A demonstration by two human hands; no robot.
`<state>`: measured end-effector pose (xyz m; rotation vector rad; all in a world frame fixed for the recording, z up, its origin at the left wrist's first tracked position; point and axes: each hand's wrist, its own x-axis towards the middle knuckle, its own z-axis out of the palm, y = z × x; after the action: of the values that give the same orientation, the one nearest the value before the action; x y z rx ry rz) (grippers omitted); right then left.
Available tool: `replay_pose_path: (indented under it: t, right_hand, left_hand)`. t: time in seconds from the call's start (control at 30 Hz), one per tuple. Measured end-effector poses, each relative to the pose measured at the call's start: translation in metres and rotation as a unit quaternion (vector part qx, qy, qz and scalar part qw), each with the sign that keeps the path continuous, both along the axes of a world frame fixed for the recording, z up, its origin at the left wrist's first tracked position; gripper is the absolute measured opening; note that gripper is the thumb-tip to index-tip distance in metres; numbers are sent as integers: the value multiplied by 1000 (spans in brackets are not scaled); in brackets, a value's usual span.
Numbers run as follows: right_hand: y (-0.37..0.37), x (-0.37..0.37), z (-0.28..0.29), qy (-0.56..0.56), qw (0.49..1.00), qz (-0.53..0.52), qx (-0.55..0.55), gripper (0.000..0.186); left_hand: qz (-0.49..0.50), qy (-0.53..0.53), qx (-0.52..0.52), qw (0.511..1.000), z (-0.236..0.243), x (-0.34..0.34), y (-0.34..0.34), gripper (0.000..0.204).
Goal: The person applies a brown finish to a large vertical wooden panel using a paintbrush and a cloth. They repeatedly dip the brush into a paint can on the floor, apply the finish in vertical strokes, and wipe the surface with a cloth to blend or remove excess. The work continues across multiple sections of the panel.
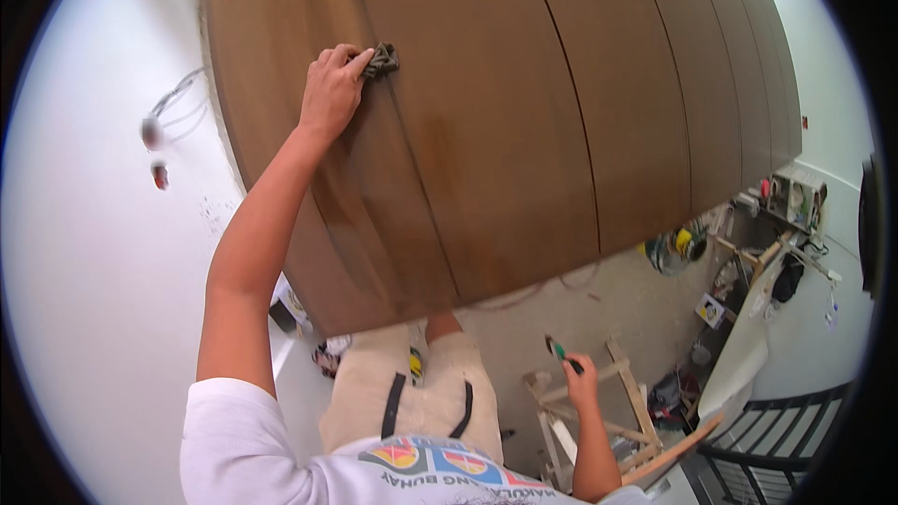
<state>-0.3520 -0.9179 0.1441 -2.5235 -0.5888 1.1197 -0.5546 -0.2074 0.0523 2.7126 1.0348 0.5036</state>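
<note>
My left hand point(332, 93) presses a crumpled grey-green rag point(382, 61) against a row of brown wooden cabinet panels point(496, 112), near a vertical seam. Around it the leftmost panel has streaky lighter and darker brown patches. Low at the right, well away from the panels' lower edge, my right hand point(580, 370) is closed on a small brush point(557, 348) with a green and dark handle; its tip is too small to make out clearly.
A white wall point(94, 243) with loose wires is at the left. Below the panels are a wooden frame point(613, 365), cans point(690, 243) and clutter. A long board point(739, 355) leans at the right beside a black slatted metal piece point(776, 440).
</note>
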Motion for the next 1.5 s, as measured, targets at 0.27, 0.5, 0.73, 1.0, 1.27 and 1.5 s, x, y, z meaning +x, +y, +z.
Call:
replay_pose_path:
  t: [0.27, 0.5, 0.73, 1.0, 1.27, 1.5]
  right_hand:
    - [-44, 6, -38, -2, 987, -132, -86, 15]
    - [46, 23, -29, 17, 994, -97, -51, 16]
    - [59, 10, -36, 18, 983, -127, -128, 20]
    - [18, 5, -65, 74, 979, -168, -87, 22]
    - [-51, 14, -57, 57, 978, -183, -77, 19]
    - [-103, 20, -59, 56, 976, -211, -25, 15]
  left_hand:
    - [76, 2, 97, 992, -29, 35, 242, 33]
    - [15, -13, 70, 997, -48, 33, 370, 27]
    - [-20, -61, -67, 996, -8, 39, 151, 47]
    - [-37, -40, -163, 985, 25, -19, -160, 55]
    - [-134, 12, -247, 960, 42, -68, -370, 46]
    - [-47, -57, -145, 987, 46, -58, -313, 41]
